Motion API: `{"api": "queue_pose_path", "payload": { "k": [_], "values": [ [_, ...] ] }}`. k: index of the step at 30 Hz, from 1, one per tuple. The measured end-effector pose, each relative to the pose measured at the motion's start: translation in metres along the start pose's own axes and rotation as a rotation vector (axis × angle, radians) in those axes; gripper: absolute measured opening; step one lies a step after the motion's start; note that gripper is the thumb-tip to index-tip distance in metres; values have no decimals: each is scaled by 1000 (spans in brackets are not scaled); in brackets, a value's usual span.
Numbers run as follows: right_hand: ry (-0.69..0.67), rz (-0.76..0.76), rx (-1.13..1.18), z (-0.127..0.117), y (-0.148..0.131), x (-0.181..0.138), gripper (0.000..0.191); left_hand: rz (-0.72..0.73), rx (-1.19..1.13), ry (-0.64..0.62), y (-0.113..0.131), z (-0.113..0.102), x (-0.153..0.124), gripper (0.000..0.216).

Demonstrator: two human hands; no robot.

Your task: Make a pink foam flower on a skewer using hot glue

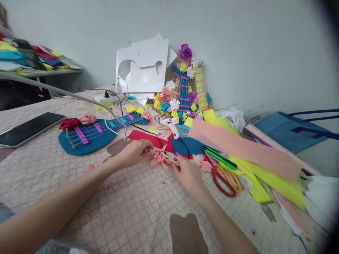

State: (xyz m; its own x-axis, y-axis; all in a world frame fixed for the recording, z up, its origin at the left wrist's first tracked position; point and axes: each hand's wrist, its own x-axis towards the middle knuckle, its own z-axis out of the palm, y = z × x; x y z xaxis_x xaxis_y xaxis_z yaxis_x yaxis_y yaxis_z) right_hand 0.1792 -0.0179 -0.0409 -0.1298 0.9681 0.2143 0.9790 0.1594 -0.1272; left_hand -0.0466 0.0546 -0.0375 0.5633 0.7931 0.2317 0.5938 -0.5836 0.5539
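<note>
My right hand (189, 174) is closed on a thin wooden stick (170, 158), whose far end points left over a small heap of pink crepe paper petals (159, 158). At the left edge of that heap, my left hand (135, 152) has its fingers curled together. What sits between its fingertips, if anything, is too small to make out. Just behind the petals lie a strip of red paper (145, 138) and a piece of dark blue paper (189, 146). A white glue gun (172, 126) stands behind them, its black cord crossing the papers.
A blue paper guitar (90, 143) with paper flowers lies left, beside a phone (30, 128). Red-handled scissors (224, 181), a green cutter (221, 157), white tape (246, 182) and pink paper (241, 148) are right. Decorated guitars (184, 88) and white board (143, 67) lean against the wall.
</note>
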Motion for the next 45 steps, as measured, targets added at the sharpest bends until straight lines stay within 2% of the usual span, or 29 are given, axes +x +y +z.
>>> {"api": "queue_pose_path", "payload": {
  "k": [9, 16, 21, 28, 32, 35, 39, 45],
  "values": [
    [53, -42, 211, 0, 2, 11, 8, -2, -20, 2, 1, 2, 1, 13],
    [148, -93, 495, -3, -8, 4, 7, -22, -18, 51, -3, -1, 1, 12],
    [121, -48, 622, 5, -14, -1, 8, -16, -15, 98, -3, 0, 2, 13],
    [142, -32, 654, 8, -16, -2, 10, 107, -18, 272, 20, -1, -3, 9],
    [154, -24, 671, 7, -18, -3, 12, 173, -18, 217, 36, 6, -10, 10],
    [172, -23, 704, 5, -21, -4, 13, 153, 45, 182, 46, 14, -14, 12],
    [180, -44, 736, 4, -25, -5, 11, 96, 170, 232, 56, 23, -17, 12],
    [191, -62, 737, 3, -27, -6, 13, 119, 287, 312, 59, 27, -19, 3]
  ]
}}
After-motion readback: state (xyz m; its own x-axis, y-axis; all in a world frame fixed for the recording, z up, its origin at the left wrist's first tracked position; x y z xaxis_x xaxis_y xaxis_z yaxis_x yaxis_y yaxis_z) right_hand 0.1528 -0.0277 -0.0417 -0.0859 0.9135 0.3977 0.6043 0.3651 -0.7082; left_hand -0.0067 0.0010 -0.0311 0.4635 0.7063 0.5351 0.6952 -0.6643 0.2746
